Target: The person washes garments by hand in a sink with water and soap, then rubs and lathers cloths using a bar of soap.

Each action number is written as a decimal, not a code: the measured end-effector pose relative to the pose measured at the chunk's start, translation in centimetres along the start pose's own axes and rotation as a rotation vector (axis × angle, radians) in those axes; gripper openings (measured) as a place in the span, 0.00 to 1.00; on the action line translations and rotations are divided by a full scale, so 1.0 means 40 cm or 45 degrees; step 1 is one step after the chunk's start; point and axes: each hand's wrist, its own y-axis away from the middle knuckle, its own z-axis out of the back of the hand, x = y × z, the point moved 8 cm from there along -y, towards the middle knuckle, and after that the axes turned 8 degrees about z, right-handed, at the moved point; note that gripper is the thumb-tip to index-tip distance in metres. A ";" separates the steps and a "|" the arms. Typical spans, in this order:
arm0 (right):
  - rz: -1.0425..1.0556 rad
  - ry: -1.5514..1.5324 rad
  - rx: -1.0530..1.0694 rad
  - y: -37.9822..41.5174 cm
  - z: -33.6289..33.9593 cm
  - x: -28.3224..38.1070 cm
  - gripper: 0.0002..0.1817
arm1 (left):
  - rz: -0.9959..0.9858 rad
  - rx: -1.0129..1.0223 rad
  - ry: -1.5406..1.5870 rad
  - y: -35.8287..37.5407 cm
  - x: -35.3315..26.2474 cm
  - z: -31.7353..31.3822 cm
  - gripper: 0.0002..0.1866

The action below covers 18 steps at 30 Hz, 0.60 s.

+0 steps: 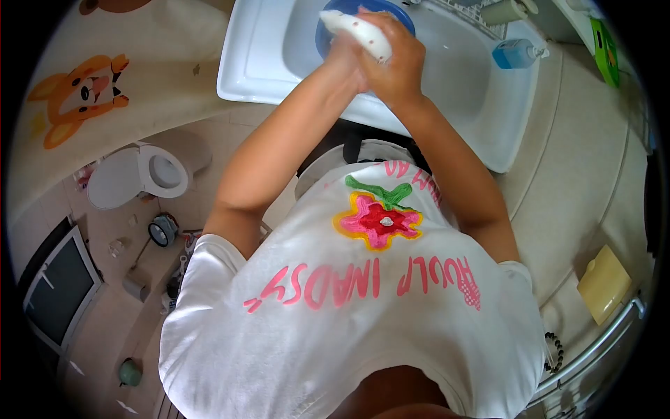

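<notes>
bathroom sink (246, 66) below, your left hand (343, 61) and right hand (403, 57) press together, pinching spotted cloth (366, 36). slack fingers could drop it.

**Glossy sink, matt cotton-like shirt**

The sink (244, 63) has a hard, smooth white glaze that catches the light. The basin (323, 42) in it looks like smooth blue plastic, and the bottle (511, 56) looks like clear, shiny plastic. I cannot tell what the white spotted item (366, 36) is made of; its surface looks smooth.

My shirt (314, 363) is soft, matt white cloth, creased in places. Its flower (377, 222) looks rough, with raised, thread-like texture, while the pink letters (342, 283) look flat and smooth. The curtain (160, 42) looks like matt cream fabric. The toilet (164, 173) is glossy white, and the rail (593, 353) is shiny, smooth metal.
</notes>
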 end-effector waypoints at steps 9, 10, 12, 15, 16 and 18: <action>-1.017 -0.126 -0.261 0.021 0.034 -0.185 0.12 | -0.362 -0.108 0.108 0.058 -0.016 -0.090 0.18; -1.003 -0.178 -0.365 0.017 0.029 -0.184 0.12 | -0.514 -0.050 0.147 0.056 -0.036 -0.094 0.22; -0.582 -0.306 -0.458 -0.007 0.014 -0.184 0.13 | -0.350 -0.034 0.156 0.015 -0.038 -0.046 0.20; -0.271 0.165 0.154 -0.012 0.008 -0.123 0.11 | -0.209 0.073 0.093 0.012 -0.061 -0.042 0.18; 0.098 0.365 0.152 -0.021 0.005 -0.066 0.09 | -0.185 0.199 0.045 -0.001 -0.071 -0.034 0.17; 0.222 0.272 0.127 -0.040 0.014 -0.011 0.08 | 0.038 0.419 0.275 -0.098 -0.025 0.064 0.18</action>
